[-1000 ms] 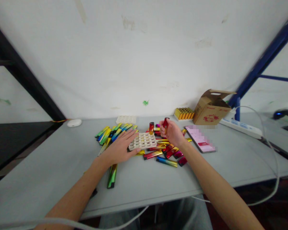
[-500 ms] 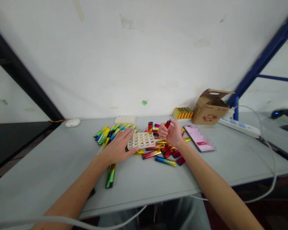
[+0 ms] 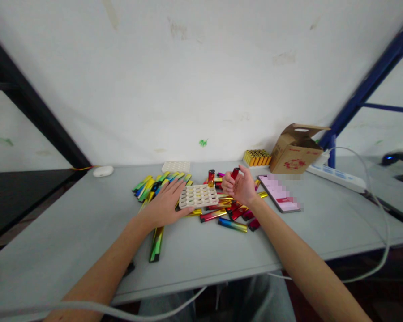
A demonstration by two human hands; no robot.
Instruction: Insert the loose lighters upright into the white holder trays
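My left hand (image 3: 167, 204) lies flat with fingers stretched out over the left side of a white tray of holes (image 3: 199, 197), its thumb along the near edge. In my right hand (image 3: 241, 188), curled fingers hold a red lighter (image 3: 235, 173) upright, its dark end on top. A red and gold lighter (image 3: 211, 177) stands upright in the tray's far right corner. Several red and gold lighters (image 3: 213, 216) are scattered right of the tray, with a blue and gold lighter (image 3: 233, 225) in front. Yellow, green and blue lighters (image 3: 144, 188) lie beyond my left hand.
A second white tray (image 3: 176, 167) lies by the wall. At the back right, a tray of yellow-orange lighters (image 3: 257, 158) stands beside an open cardboard box (image 3: 294, 154). A phone (image 3: 279, 193), a power strip (image 3: 337, 178) and a white case (image 3: 103, 171) also lie on the table.
Both hands keep their places, and the lighter stays in my right hand. Only the camera view has shifted slightly.
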